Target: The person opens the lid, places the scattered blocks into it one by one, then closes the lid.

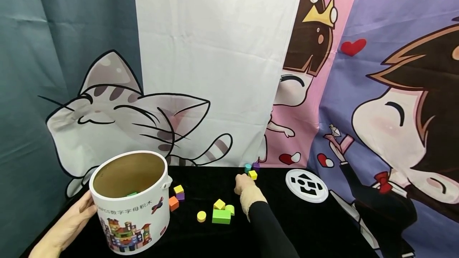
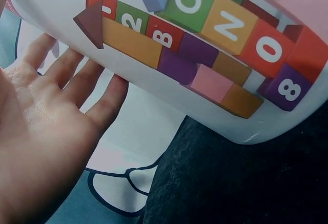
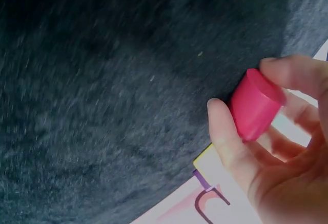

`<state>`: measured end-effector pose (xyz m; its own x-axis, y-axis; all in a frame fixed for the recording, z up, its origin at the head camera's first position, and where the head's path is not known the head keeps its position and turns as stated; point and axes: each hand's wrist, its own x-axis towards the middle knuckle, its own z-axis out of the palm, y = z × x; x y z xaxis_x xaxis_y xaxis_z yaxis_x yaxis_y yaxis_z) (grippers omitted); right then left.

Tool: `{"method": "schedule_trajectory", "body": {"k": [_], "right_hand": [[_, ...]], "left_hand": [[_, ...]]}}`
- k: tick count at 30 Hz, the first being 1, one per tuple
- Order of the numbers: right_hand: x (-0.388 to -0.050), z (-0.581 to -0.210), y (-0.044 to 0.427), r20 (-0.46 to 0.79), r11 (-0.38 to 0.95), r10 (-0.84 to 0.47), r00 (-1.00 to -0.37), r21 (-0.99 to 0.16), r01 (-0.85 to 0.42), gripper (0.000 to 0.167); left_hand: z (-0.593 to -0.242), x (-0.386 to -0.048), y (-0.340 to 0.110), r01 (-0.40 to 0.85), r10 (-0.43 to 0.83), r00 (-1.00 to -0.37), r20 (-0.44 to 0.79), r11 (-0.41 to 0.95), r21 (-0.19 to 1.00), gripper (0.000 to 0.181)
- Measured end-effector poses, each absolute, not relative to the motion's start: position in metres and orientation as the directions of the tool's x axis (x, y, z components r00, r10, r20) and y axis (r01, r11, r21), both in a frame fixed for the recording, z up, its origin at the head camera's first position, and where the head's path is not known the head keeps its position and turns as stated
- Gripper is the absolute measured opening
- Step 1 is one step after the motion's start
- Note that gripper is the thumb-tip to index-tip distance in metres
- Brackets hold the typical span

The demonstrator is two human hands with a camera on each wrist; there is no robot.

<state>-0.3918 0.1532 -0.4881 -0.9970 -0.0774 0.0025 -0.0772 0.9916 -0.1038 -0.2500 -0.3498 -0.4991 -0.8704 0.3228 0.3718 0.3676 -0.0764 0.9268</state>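
My left hand (image 1: pixel 73 218) rests against the left side of a white bucket (image 1: pixel 118 210) with toy blocks printed on it. In the left wrist view the fingers (image 2: pixel 110 101) lie fairly straight along its wall. A bit of green shows inside the bucket. Over the far part of the black cloth, my right hand (image 1: pixel 246 186) pinches a red cylinder block (image 3: pixel 256 103) between thumb and fingers; the head view hides this block. Just beyond that hand stand a yellow block (image 1: pixel 252 174), a teal cylinder (image 1: pixel 248 168) and a purple block (image 1: pixel 256 167).
Mid-cloth lie a green block (image 1: pixel 221 217), a yellow block (image 1: pixel 219 204), a light green round block (image 1: pixel 230 209) and a yellow cylinder (image 1: pixel 201 216). Orange (image 1: pixel 173 203), purple (image 1: pixel 180 197) and yellow blocks (image 1: pixel 178 189) sit beside the bucket. A white lid with cutouts (image 1: pixel 292 175) lies right.
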Motion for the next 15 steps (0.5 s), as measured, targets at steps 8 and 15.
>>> {"method": "schedule_trajectory", "body": {"k": [8,15], "right_hand": [[-0.3895,-0.4858,0.1548,-0.087,0.982,-0.076,-0.993,-0.180,-0.059,0.014],[-0.3921,-0.4862,0.1575,-0.075,0.987,-0.091,-0.993,-0.140,-0.079,0.016]], "left_hand": [[-0.4993,-0.2504,-0.3483,0.379,0.324,-0.863,0.387,-0.090,0.921,0.065],[-0.5002,-0.2488,-0.3483,0.386,0.319,-0.861,0.395,-0.094,0.918,0.064]]}}
